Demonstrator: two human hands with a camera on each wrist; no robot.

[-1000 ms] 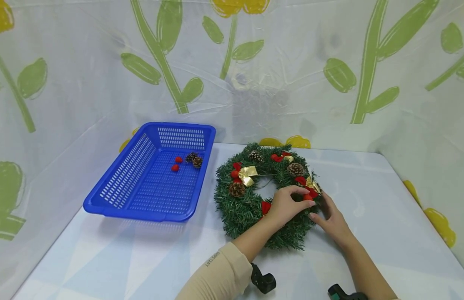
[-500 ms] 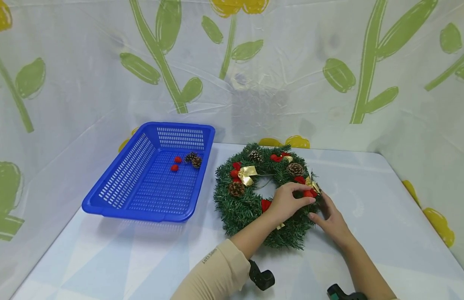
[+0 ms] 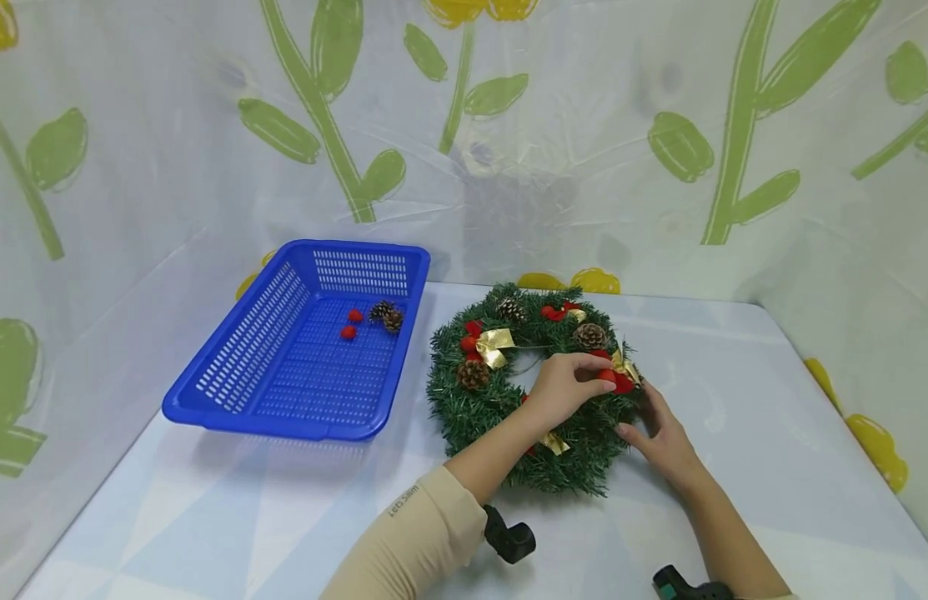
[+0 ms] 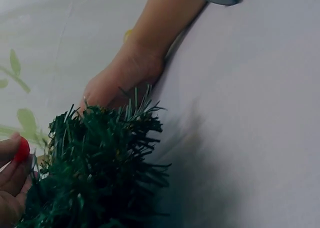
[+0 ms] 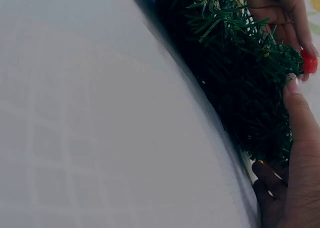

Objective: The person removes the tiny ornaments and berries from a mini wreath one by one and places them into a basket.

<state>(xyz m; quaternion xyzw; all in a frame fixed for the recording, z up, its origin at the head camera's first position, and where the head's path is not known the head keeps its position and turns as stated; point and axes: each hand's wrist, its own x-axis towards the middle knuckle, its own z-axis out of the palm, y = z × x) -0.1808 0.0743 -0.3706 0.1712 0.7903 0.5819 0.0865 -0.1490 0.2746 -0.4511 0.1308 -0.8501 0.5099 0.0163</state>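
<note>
A green Christmas wreath (image 3: 471, 429) lies on the table, decorated with pinecones, gold bows and red pieces. My left hand (image 3: 563, 390) reaches over its right part and pinches a small red ball (image 3: 607, 377) between thumb and fingers, close beside a gold bow (image 3: 623, 364). That red ball (image 4: 21, 150) also shows at the left edge of the left wrist view. My right hand (image 3: 666, 437) grips the wreath's outer right edge. In the right wrist view its thumb (image 5: 300, 112) lies on the near side of the greenery and its fingers reach beneath.
Left of the wreath stands a blue plastic basket (image 3: 283, 429). Inside it are two red balls (image 3: 348, 332) and two pinecones (image 3: 382, 311). A curtain (image 3: 569, 183) printed with plants hangs behind the white table (image 3: 734, 392).
My left hand has shifted slightly left and away from me with the red ball, uncovering more of a gold bow on the wreath's near part. The right hand stays at the edge.
</note>
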